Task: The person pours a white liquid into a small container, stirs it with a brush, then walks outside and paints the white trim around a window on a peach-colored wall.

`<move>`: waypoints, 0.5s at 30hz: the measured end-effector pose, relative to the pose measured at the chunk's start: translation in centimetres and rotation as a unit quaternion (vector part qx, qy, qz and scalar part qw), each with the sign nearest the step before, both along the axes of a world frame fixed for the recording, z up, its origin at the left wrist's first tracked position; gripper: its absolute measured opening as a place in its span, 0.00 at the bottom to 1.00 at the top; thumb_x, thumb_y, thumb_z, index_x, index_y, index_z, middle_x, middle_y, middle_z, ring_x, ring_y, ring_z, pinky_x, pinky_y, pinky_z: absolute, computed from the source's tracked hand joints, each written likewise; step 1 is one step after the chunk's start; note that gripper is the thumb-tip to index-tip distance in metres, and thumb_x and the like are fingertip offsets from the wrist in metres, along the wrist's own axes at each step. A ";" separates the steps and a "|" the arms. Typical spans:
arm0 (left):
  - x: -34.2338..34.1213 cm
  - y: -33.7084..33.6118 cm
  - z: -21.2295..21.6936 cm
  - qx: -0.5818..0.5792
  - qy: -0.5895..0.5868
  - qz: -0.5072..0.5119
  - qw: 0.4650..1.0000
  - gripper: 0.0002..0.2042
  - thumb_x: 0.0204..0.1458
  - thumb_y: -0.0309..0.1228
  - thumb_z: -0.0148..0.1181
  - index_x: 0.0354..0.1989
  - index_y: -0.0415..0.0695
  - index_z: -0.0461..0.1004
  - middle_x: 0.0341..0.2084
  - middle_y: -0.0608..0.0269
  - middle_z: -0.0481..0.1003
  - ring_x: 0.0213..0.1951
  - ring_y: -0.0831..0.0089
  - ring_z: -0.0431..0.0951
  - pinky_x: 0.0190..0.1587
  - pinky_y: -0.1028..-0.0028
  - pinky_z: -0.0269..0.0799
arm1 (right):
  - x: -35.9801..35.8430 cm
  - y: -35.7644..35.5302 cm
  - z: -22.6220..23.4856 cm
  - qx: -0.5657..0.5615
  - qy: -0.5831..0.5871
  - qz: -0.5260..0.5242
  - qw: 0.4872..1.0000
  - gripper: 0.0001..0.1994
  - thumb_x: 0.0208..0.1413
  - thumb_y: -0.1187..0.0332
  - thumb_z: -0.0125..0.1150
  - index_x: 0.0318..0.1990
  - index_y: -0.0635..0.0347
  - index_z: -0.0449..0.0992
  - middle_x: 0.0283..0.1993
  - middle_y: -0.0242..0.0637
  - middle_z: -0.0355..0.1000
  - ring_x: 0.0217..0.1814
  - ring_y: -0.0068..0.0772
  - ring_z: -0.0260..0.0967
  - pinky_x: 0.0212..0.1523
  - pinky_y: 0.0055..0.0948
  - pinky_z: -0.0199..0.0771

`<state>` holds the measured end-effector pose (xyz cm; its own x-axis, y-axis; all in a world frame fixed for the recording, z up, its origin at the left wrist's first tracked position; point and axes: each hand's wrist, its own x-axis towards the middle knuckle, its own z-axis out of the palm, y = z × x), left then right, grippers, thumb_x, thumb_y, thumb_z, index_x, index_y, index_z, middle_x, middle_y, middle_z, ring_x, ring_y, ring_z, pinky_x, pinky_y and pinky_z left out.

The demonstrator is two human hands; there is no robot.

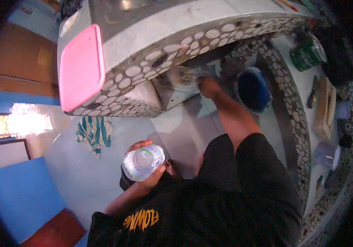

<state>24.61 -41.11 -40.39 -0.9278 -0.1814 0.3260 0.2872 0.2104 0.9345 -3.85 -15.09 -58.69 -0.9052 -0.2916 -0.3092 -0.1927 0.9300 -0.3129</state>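
My left hand point(155, 176) is wrapped around a clear plastic cup point(143, 161) with coloured print on it, held in front of my body. Under the pebbled counter, my right arm stretches forward into shadow. My right hand point(210, 87) looks curled there, right beside some crumpled clear plastic point(183, 77), perhaps a bag or a tub. Whatever its fingers close on is too dark to make out. A dark blue bucket point(253, 90) with a pale rim stands on the floor just right of that hand.
The pebble-edged counter point(151, 53) curves above my right hand, a pink tray or lid point(82, 68) on its left end. A green-and-white striped cloth point(95, 133) lies on the tiled floor. On the right-hand ledge are a green can point(306, 57), a wooden box point(325, 109) and a clear container point(326, 155).
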 end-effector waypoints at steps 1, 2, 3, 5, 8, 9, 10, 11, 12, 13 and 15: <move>0.1 -0.7 -1.2 -0.019 0.004 0.007 1.000 0.49 0.41 0.55 0.77 0.64 0.39 0.56 0.53 0.51 0.68 0.57 0.54 0.70 0.60 0.53 0.66 | -1.5 -1.3 0.2 -0.016 0.010 -0.032 0.999 0.18 0.58 0.66 0.53 0.56 0.52 0.78 0.53 0.49 0.77 0.53 0.54 0.76 0.55 0.49 0.76; 0.5 -1.4 -2.4 -0.037 0.008 0.012 0.999 0.49 0.41 0.55 0.77 0.64 0.39 0.56 0.52 0.52 0.68 0.56 0.54 0.70 0.60 0.54 0.66 | -2.9 -2.5 -0.4 -0.032 0.018 -0.066 0.997 0.19 0.58 0.67 0.52 0.57 0.52 0.77 0.54 0.50 0.76 0.53 0.55 0.76 0.56 0.49 0.76; 0.9 -1.3 -3.3 -0.032 0.018 0.030 0.999 0.49 0.42 0.57 0.76 0.64 0.39 0.56 0.53 0.53 0.67 0.56 0.54 0.70 0.60 0.55 0.66 | -4.6 -3.3 -2.2 0.001 0.024 -0.036 0.999 0.19 0.58 0.67 0.52 0.57 0.53 0.77 0.54 0.49 0.76 0.53 0.54 0.76 0.57 0.49 0.76; 1.8 -2.1 -6.1 -0.064 0.030 0.022 0.997 0.51 0.43 0.56 0.75 0.66 0.39 0.51 0.56 0.50 0.65 0.59 0.54 0.69 0.61 0.56 0.66 | -8.6 -4.0 -5.8 0.068 0.039 0.021 0.997 0.20 0.58 0.67 0.52 0.58 0.53 0.76 0.55 0.49 0.76 0.54 0.54 0.76 0.58 0.49 0.75; 3.3 -3.7 -7.4 -0.139 -0.023 -0.006 0.990 0.52 0.44 0.52 0.76 0.68 0.41 0.47 0.57 0.49 0.63 0.60 0.54 0.68 0.63 0.55 0.65 | -12.8 -2.1 -13.4 0.032 0.203 0.009 0.979 0.18 0.58 0.66 0.53 0.55 0.52 0.79 0.55 0.50 0.75 0.53 0.50 0.76 0.57 0.50 0.76; 4.0 -3.2 -7.7 -0.101 -0.023 0.008 0.995 0.52 0.44 0.52 0.76 0.68 0.41 0.47 0.57 0.49 0.64 0.60 0.54 0.68 0.63 0.55 0.65 | -12.7 -2.9 -13.5 0.026 0.252 0.006 0.967 0.17 0.58 0.66 0.53 0.54 0.51 0.79 0.55 0.49 0.75 0.53 0.49 0.77 0.57 0.50 0.76; 4.5 -2.8 -7.9 -0.063 -0.022 0.019 0.998 0.51 0.43 0.51 0.77 0.68 0.41 0.48 0.57 0.49 0.64 0.60 0.54 0.68 0.63 0.54 0.65 | -12.0 -3.4 -13.7 0.034 0.294 -0.016 0.955 0.17 0.58 0.67 0.53 0.53 0.51 0.80 0.55 0.49 0.75 0.53 0.48 0.76 0.56 0.50 0.76; 5.1 -2.9 -7.6 -0.083 -0.028 0.035 0.996 0.51 0.42 0.50 0.78 0.67 0.41 0.49 0.56 0.50 0.64 0.60 0.55 0.68 0.64 0.55 0.64 | -11.6 -3.3 -13.8 0.054 0.286 0.000 0.957 0.17 0.58 0.67 0.53 0.53 0.51 0.80 0.54 0.48 0.76 0.53 0.47 0.76 0.56 0.50 0.76; 5.5 -2.6 -7.4 -0.074 -0.030 0.049 0.996 0.50 0.42 0.51 0.78 0.66 0.40 0.50 0.56 0.50 0.65 0.60 0.56 0.68 0.63 0.55 0.65 | -10.7 -3.2 -12.5 0.078 0.278 0.019 0.957 0.16 0.58 0.68 0.53 0.52 0.50 0.80 0.54 0.48 0.76 0.53 0.47 0.76 0.56 0.50 0.75; 5.9 -2.2 -7.0 -0.066 -0.033 0.063 0.995 0.49 0.43 0.52 0.77 0.65 0.40 0.51 0.55 0.51 0.65 0.59 0.56 0.68 0.62 0.56 0.65 | -9.8 -2.9 -10.0 0.112 0.217 0.079 0.966 0.16 0.58 0.68 0.53 0.53 0.49 0.80 0.53 0.48 0.76 0.53 0.46 0.76 0.56 0.50 0.75; 6.0 -1.6 -6.7 -0.049 -0.031 0.082 0.995 0.48 0.43 0.54 0.76 0.64 0.38 0.53 0.54 0.52 0.66 0.59 0.57 0.69 0.61 0.57 0.66 | -8.3 -2.0 -7.3 0.129 0.144 0.120 0.974 0.17 0.57 0.69 0.54 0.53 0.48 0.80 0.52 0.46 0.76 0.53 0.46 0.76 0.57 0.51 0.74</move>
<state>30.56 -42.73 -47.12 -0.9075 -0.3014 0.2926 0.1839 0.3411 0.9219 -12.10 -17.12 -65.96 -0.8804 -0.4520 -0.1435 -0.4597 0.8878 0.0241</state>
